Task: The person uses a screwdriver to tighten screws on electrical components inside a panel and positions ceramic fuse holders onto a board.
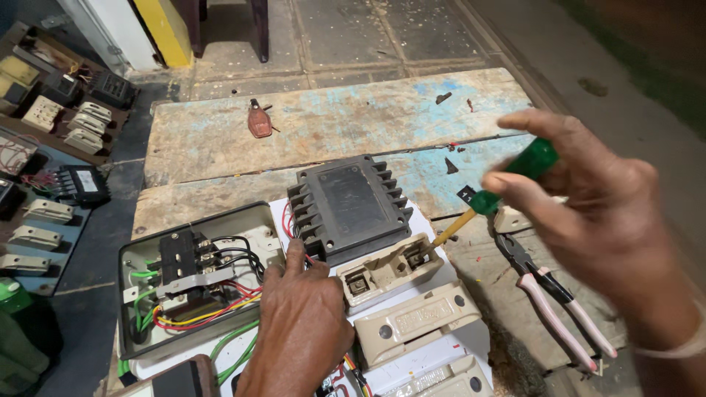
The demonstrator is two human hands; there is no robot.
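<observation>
A green-handled screwdriver (pixel 500 190) is pinched in the right hand (pixel 588 213), its tip set into the cream fuse holder (pixel 390 270) on the white board (pixel 448 345), which is pressed flat by the left hand (pixel 298 323) (nothing grasped, fingers beside the black finned unit (pixel 349 206)).

green-handled screwdriver (pixel 507 184), pink-grip pliers (pixel 559 309), black module (pixel 351 207), cream fuse holder (pixel 390 270), flaky blue-painted bench (pixel 331 117), reddish-brown key fob (pixel 259 121)

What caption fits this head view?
Right hand drives a green screwdriver into a cream fuse holder; left hand steadies the board.
</observation>
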